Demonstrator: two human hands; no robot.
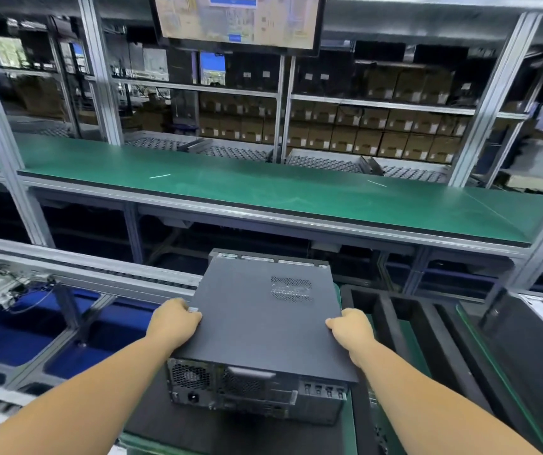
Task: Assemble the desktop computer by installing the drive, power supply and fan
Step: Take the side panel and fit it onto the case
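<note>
A black desktop computer case (pixel 257 326) lies flat with its side cover on, its rear panel with fan grille and power socket facing me. It rests on a dark mat (pixel 165 425) at the near bench. My left hand (pixel 173 321) grips the case's left edge. My right hand (pixel 350 326) grips its right edge. A vent grille (pixel 291 289) shows on the cover's far right. The drive, power supply and fan inside are hidden by the cover.
Black foam trays (pixel 395 320) lie to the right, with another dark case (pixel 533 349) beyond. A roller conveyor frame (pixel 66 274) and blue bins (pixel 10 336) are on the left. A long green bench (pixel 263 188) crosses ahead, a monitor (pixel 237 21) above it.
</note>
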